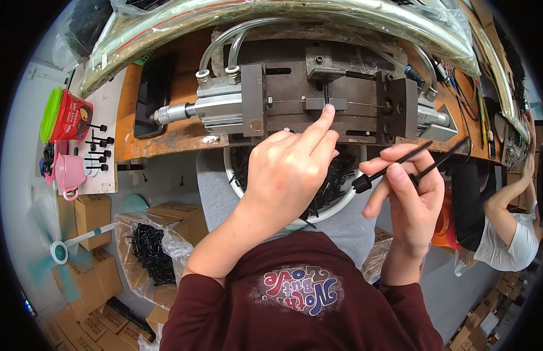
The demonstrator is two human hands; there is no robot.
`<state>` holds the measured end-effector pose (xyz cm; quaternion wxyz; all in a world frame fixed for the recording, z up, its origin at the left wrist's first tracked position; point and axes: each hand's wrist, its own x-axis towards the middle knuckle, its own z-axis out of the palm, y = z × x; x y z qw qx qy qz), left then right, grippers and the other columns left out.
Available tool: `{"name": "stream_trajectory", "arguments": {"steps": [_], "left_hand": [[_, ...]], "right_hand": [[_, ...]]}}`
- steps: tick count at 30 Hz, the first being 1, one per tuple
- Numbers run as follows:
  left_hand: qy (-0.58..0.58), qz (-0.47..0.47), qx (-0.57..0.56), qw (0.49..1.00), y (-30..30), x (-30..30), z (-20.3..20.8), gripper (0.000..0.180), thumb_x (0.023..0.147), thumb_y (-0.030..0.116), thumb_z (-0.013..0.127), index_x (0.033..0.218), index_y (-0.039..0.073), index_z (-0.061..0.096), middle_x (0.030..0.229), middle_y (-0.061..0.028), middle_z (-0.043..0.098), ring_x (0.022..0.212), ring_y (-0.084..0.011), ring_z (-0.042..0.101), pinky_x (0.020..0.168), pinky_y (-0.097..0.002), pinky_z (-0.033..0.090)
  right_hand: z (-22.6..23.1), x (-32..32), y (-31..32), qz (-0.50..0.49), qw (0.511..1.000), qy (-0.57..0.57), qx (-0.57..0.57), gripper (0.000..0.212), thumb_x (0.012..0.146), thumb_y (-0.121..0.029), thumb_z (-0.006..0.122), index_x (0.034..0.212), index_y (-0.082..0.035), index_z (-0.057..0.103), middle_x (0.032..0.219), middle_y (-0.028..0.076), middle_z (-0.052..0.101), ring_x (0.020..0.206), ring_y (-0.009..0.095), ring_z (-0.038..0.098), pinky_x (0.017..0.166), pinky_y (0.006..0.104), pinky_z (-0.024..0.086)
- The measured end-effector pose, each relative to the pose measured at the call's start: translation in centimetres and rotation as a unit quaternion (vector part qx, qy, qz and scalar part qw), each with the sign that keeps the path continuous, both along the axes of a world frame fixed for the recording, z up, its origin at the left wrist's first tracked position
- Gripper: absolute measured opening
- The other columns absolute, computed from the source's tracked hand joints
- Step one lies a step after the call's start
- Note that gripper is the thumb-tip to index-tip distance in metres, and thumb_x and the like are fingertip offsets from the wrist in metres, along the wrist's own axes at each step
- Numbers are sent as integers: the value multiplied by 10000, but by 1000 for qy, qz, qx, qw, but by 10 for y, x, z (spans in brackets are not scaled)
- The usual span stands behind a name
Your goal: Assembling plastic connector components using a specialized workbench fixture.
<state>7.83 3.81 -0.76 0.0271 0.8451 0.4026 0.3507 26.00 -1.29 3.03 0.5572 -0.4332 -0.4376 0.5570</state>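
My left hand (292, 161) reaches up to a metal fixture, its index finger stretched out and the tip on a small grey block (315, 104). A dark narrow piece (326, 90) stands just beyond that fingertip, below a bracket. The thumb is hidden. To the right, my right hand (416, 196) is closed around two thin black rods. One black rod (397, 164) has a thick knob at its lower left end and lies between thumb and fingers. A second black rod (444, 159) sticks out past the fingers at the upper right.
Air cylinders (218, 105) with clear hoses flank the fixture on the wooden bench (177, 143). A white-rimmed basket (358, 202) of black rods sits on my lap. At left are a phone (152, 99), pink cup (69, 172), fan (59, 253) and cartons. A person (508, 225) works at right.
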Motion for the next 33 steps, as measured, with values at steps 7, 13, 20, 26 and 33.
{"name": "stream_trajectory", "arguments": {"steps": [7,13,20,26,33], "left_hand": [[-10,-7,-35,999,1,-4,5,290,699,165,802,953,52,721,1117,-98,709,683,-194,678,609,-274,524],[-89,-156,-8,984,-19,-9,17,301,668,165,810,950,84,742,938,-31,707,711,-177,666,579,-271,522],[-115,-71,4,991,-17,-12,12,267,663,131,814,885,24,711,1013,-109,701,776,-247,681,666,-315,559],[-4,-10,44,999,-3,-2,1,253,698,149,794,899,33,693,1138,-109,697,758,-201,687,650,-288,542],[33,4,1,999,4,-1,6,239,700,158,794,888,60,684,1165,-81,694,538,-168,598,553,-265,495]], "right_hand": [[-13,1,5,-51,998,-19,-14,130,969,-73,562,963,53,530,846,229,715,359,111,513,355,204,364],[-19,-16,5,-48,997,-12,-65,85,941,-49,620,918,11,565,707,64,667,386,62,490,340,188,310],[-26,-14,8,-91,992,-81,26,209,1026,-150,503,965,25,602,652,58,635,398,22,406,373,183,284],[-30,-6,3,-23,998,57,10,481,1062,-392,365,726,-56,438,523,-18,370,396,51,274,375,212,213],[-16,-10,-5,-45,998,54,1,418,1043,-290,404,727,-24,468,639,54,447,538,100,386,495,203,306]]}}
